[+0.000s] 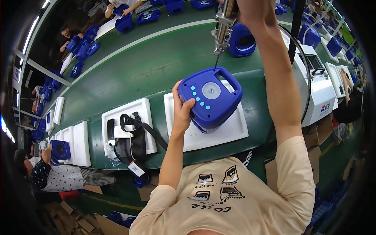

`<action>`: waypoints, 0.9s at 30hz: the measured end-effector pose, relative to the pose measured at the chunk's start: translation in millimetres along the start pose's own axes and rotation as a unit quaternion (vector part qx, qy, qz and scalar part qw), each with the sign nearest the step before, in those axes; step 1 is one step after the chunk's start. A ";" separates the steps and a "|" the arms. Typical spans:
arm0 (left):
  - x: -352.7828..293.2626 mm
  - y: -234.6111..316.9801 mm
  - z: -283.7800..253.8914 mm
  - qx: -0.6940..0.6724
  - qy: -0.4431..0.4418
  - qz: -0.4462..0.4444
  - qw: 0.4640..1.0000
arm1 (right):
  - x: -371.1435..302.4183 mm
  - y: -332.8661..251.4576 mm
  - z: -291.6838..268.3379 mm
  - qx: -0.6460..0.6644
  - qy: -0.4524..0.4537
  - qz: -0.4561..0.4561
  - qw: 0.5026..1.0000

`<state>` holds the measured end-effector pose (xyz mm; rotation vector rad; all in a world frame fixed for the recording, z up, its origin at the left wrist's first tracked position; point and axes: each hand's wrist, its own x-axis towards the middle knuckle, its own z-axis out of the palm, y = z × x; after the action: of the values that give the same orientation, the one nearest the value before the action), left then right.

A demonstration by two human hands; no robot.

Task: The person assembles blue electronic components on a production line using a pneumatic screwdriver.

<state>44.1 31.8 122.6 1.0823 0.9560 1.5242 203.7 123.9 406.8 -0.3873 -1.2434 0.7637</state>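
A blue plastic speaker case (223,103) with a carry handle, a round pale disc and several light-blue round buttons sits tilted over a white foam tray (231,135). My left hand (182,111) grips its left side, thumb on the face beside the buttons. Above it, at the top edge, my right hand (252,13) is closed round a metal power screwdriver (224,29); the fingers are partly cut off by the frame. The screwdriver's thin bit points down at the corner hole beside the handle.
Left of the case, another foam tray (149,107) holds a phone (111,131) and a black strapped bag (137,137). A blue housing (241,41) lies on the green bench (156,58) beyond. A white machine (319,90) stands right, with a cable nearby. Other people work along the line.
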 end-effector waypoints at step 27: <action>2.9 -4.0 8.4 -0.014 0.017 0.013 1.000 | -14.5 32.7 -11.9 0.030 -0.015 0.051 0.998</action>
<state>52.9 35.8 121.8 1.0563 0.9443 1.5771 203.2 138.2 371.9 -0.3923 -1.2333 0.8947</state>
